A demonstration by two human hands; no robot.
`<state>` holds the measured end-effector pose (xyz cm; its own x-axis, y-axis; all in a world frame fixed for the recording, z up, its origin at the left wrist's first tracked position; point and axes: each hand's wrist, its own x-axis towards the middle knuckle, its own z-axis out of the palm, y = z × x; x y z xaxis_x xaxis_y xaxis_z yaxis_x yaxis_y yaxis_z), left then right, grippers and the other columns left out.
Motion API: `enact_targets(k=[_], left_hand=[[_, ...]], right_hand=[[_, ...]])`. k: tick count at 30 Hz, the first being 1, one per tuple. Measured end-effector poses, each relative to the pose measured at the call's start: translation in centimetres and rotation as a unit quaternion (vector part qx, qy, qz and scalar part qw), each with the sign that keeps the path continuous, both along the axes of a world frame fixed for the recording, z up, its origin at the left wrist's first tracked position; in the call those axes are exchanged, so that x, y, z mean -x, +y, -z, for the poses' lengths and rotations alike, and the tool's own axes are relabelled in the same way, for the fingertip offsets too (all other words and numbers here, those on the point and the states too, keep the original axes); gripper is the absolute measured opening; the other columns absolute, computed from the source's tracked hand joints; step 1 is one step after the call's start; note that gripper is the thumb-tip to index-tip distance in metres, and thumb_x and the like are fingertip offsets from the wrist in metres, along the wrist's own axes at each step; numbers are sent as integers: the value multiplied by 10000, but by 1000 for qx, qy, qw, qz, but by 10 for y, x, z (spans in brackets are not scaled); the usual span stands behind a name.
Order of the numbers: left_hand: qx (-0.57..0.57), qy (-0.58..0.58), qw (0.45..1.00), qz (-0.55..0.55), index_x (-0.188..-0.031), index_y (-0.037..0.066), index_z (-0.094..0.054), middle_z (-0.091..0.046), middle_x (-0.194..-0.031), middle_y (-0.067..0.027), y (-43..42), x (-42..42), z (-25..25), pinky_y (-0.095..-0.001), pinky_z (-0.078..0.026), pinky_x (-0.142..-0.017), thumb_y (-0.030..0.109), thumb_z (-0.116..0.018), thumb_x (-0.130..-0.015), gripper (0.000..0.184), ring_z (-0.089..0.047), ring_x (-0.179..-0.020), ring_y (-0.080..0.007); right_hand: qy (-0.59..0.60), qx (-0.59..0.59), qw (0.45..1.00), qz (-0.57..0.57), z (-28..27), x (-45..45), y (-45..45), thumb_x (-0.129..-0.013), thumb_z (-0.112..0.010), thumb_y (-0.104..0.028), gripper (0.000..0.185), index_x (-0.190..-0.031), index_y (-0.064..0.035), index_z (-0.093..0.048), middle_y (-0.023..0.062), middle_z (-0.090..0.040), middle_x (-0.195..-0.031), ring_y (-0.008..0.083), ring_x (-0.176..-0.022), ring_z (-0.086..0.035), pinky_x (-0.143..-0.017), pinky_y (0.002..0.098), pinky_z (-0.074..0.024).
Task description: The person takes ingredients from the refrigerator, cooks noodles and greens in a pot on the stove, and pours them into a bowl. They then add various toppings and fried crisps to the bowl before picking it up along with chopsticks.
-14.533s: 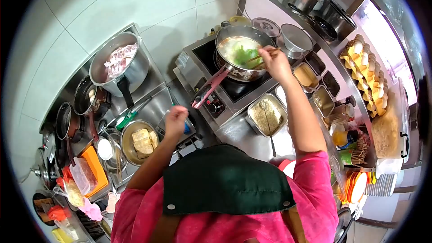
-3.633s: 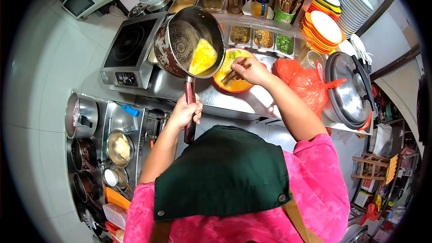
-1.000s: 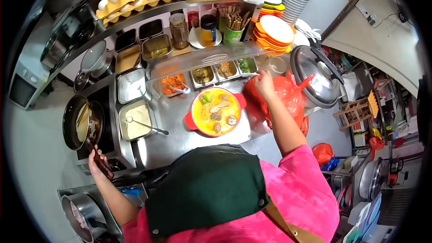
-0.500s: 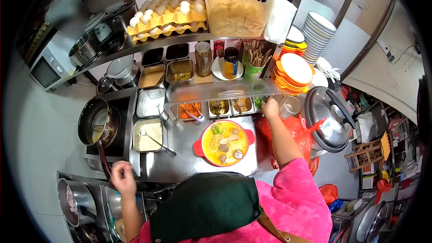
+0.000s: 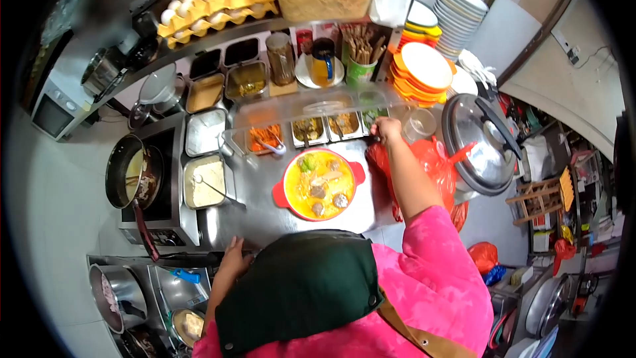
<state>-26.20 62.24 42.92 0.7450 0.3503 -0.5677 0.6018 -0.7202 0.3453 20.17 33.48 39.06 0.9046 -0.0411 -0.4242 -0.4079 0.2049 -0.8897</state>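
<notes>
My right hand (image 5: 387, 130) is closed in a pinch at the front edge of the small tray of chopped greens (image 5: 374, 117), at the right end of the topping trays; what its fingers hold is too small to make out. At the counter's front edge, my left hand (image 5: 234, 260) has its fingers stretched and holds nothing visible. On the steel counter between my hands stands a red two-handled bowl (image 5: 281, 193) of yellow noodle soup, topped with mushrooms, pale slices and a green leaf.
A frying pan (image 5: 126, 176) sits on the stove at left, its handle jutting forward. A tub of pale paste (image 5: 209, 182) holds a spoon. A clear guard (image 5: 318, 109) covers the topping trays. Red plastic bags (image 5: 434, 172) and a lidded pot (image 5: 478, 142) stand right.
My left hand has moved right, from beside the pan handle to the counter edge. My right hand stays by the greens, its fingers now drawn nearer the tray's front. The camera view has shifted.
</notes>
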Motion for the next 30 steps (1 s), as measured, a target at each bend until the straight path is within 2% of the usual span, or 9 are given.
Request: enact_targets(k=[8,18,20,21,22,24,28,29,30], left_hand=[[3,60,998,13,-1282,16,-319,-216,-1365,-214,3,-12,-4,-336,-282,-997,281,-595,-757,650,-303,-1227,-328],[-33,80,994,62,-1262,47,-338,-391,-1234,-243,3,-24,-6,-390,-385,-897,298,-572,-771,599,-453,-1080,-366],[-47,97,991,77,-1263,45,-336,-377,-1248,-246,0,-28,-10,-387,-381,-904,306,-577,-768,610,-442,-1094,-368],[-45,98,991,74,-1263,45,-336,-377,-1248,-246,1,-28,-8,-387,-381,-904,306,-577,-768,610,-442,-1094,-368],[-42,94,992,75,-1261,44,-340,-371,-1253,-247,3,-27,-5,-386,-380,-907,314,-579,-767,612,-438,-1099,-368],[-38,91,992,76,-1259,44,-344,-366,-1259,-247,5,-26,-3,-386,-378,-910,322,-580,-765,614,-434,-1105,-368],[-43,77,993,77,-1259,48,-353,-328,-1290,-248,6,-24,0,-382,-366,-925,339,-581,-763,619,-422,-1118,-368],[-47,75,993,78,-1259,51,-357,-320,-1297,-246,6,-23,0,-382,-362,-930,345,-580,-762,619,-420,-1122,-365],[-47,75,993,77,-1259,51,-357,-320,-1297,-246,5,-23,0,-382,-362,-930,345,-580,-762,619,-420,-1122,-365]], right_hand=[[-39,16,999,-5,-30,53,-29,-802,-503,20,143,-940,57,-506,88,-540,-754,143,-563,-531,-473,254,-496],[-87,76,985,-126,-88,169,-53,-814,-511,-21,173,-977,33,-538,35,-542,-691,83,-508,-499,-445,203,-430],[-122,173,958,-193,-87,189,-47,-811,-512,-24,142,-938,11,-564,22,-542,-670,78,-493,-496,-445,216,-426],[-239,228,925,-188,-79,196,-43,-796,-525,-20,117,-899,-11,-581,54,-547,-665,116,-502,-519,-469,250,-435],[-377,335,839,-204,-78,195,-42,-759,-537,6,131,-883,-12,-577,113,-550,-690,212,-563,-555,-534,303,-454],[-479,406,762,-155,-78,183,-39,-734,-531,25,129,-853,-8,-568,160,-547,-732,308,-663,-556,-611,354,-457],[-482,463,740,-75,-58,118,-42,-739,-528,-8,108,-842,-1,-563,181,-548,-769,349,-727,-547,-656,393,-454],[-379,519,759,-108,-55,102,-41,-753,-530,-47,115,-851,-22,-585,175,-549,-865,337,-801,-539,-699,396,-449],[-379,519,759,-108,-52,93,-38,-753,-530,-47,115,-851,-22,-585,175,-549,-865,337,-801,-539,-699,396,-449]])
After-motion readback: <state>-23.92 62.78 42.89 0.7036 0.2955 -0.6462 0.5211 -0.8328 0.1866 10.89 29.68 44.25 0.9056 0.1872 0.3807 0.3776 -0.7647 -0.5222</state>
